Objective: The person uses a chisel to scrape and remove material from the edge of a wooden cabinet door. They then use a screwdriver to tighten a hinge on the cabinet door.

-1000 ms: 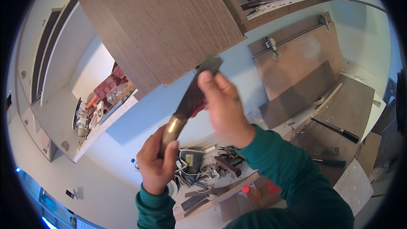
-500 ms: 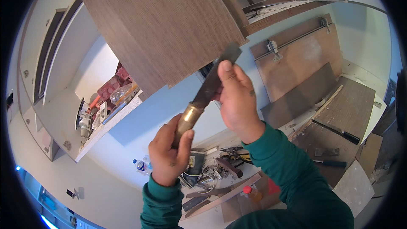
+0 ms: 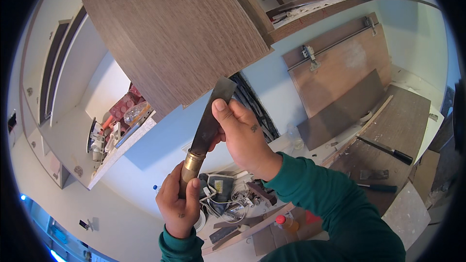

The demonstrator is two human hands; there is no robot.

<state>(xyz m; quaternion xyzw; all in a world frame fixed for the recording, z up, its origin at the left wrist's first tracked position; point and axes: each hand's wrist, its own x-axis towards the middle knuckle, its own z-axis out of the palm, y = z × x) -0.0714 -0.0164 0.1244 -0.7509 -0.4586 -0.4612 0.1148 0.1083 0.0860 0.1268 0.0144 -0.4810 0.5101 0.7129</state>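
Note:
A wide-bladed chisel (image 3: 206, 125) with a brass ferrule is held up in front of me, its blade pointing up and slightly right. My left hand (image 3: 178, 200) is wrapped round the handle below the ferrule, hiding most of it. Higher up, my right hand (image 3: 241, 138) pinches the dark blade between thumb and fingers, near the blade's free end. Just above the blade's tip hangs the lower edge of a brown wood-grain cabinet door (image 3: 165, 34).
Below lie a grey power tool (image 3: 219, 188) with a white cord, a planer-like wooden block (image 3: 261, 192) and a red-capped bottle (image 3: 287, 222). At right, a black-handled tool (image 3: 386, 150) rests on a brown board (image 3: 388, 126). A hinged panel (image 3: 340, 63) leans on the wall.
Both hands have moved down and to the left with the chisel. Its blade now stands more upright, and the dark wall opening behind it shows more.

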